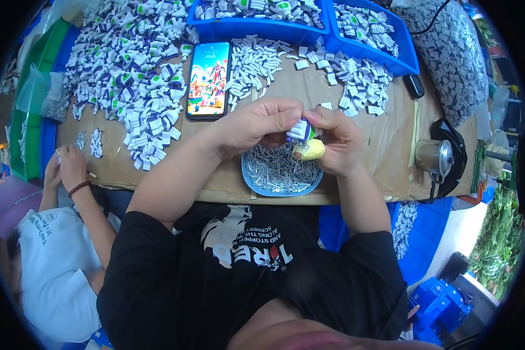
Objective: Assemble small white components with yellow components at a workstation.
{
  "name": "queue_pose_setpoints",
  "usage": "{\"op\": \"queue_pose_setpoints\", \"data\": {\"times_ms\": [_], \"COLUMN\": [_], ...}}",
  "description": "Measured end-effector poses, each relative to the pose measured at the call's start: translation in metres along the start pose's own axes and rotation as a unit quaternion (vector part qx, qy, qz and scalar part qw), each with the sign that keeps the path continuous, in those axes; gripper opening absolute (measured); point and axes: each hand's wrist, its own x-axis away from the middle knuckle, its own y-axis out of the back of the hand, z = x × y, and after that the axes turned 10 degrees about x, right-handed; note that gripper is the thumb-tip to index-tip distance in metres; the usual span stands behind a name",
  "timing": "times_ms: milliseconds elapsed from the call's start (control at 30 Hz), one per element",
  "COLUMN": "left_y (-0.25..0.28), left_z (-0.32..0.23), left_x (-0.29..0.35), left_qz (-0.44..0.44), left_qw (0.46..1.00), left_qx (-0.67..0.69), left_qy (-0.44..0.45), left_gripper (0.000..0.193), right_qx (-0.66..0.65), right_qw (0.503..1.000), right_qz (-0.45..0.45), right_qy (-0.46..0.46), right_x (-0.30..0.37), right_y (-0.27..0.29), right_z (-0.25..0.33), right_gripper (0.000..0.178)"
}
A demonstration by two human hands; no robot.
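Observation:
Between my fingers, above the middle of the table's near edge, is a small white, purple and green plastic toy part (300,130). My left hand (261,121) pinches it from the left and my right hand (337,140) from the right; both are closed on it. Yellow wrapping (310,150) covers one finger of my right hand. Just below my hands sits a light blue tub (252,182) holding many thin metal pins (280,170). My fingers hide part of the toy part.
A large heap of similar toy parts (128,70) covers the left, beside a lit phone (208,81). White pieces (254,67) lie behind my hands. Blue bins (309,35) stand at the back. At right are a metal cup (433,157) and filled bag (449,58). A co-worker's hands (70,166) work at left.

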Motion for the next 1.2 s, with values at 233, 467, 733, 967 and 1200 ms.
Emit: {"op": "queue_pose_setpoints", "data": {"times_ms": [233, 467, 733, 967, 1200], "left_y": [-0.003, 0.015, 0.000, 0.007, 0.010], "left_z": [0.000, -0.004, 0.004, 0.005, 0.007], "left_x": [0.002, -0.007, -0.010, -0.011, -0.012], "left_qz": [-0.004, -0.116, -0.212, -0.147, -0.139], "left_qw": [1.000, 0.928, 0.859, 0.881, 0.870], "left_qx": [-0.009, -0.336, -0.387, -0.327, -0.316], "left_qy": [0.003, -0.113, -0.261, -0.309, -0.351], "left_gripper": [0.035, 0.033, 0.023, 0.025, 0.022], "right_qx": [0.082, 0.341, 0.274, 0.198, 0.203], "right_qw": [0.994, 0.940, 0.956, 0.971, 0.976], "right_qz": [-0.010, 0.024, -0.062, -0.132, -0.063], "right_qy": [0.075, 0.011, -0.086, -0.036, -0.047], "right_x": [-0.002, -0.014, -0.013, -0.012, -0.008], "right_y": [0.000, 0.004, 0.001, 0.004, 0.009], "right_z": [0.001, 0.004, 0.004, -0.004, 0.000], "right_gripper": [0.044, 0.038, 0.027, 0.027, 0.025]}}
